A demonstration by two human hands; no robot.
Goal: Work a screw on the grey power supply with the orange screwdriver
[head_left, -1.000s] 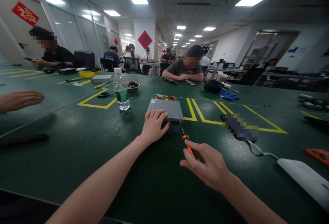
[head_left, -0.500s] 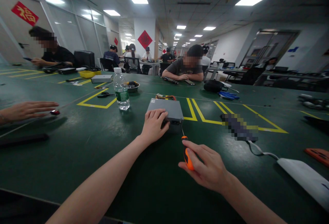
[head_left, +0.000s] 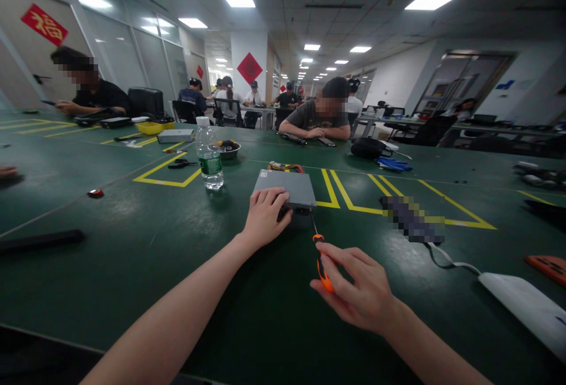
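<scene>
A grey metal power supply (head_left: 292,184) lies on the green table, a bundle of coloured wires (head_left: 283,167) coming out at its far side. My left hand (head_left: 267,214) grips its near left part, fingers over the top and thumb along the front face. In my right hand (head_left: 354,282) is an orange and black screwdriver (head_left: 326,277), held between thumb and fingers. Its shaft points away from me, with the tip at the near right corner of the power supply; whether it sits in a screw is too small to tell.
A water bottle (head_left: 209,158) stands left of the power supply, a metal bowl (head_left: 229,150) behind it. A small red object (head_left: 95,194) and a black bar (head_left: 42,242) lie left. Blue gloves (head_left: 393,164), a white power strip (head_left: 522,305) and an orange phone (head_left: 548,268) are right. Several people sit beyond.
At the left, another person's hand has drawn back from the small red object toward the frame edge. My right hand has turned slightly on the screwdriver; the power supply and my left hand stay put.
</scene>
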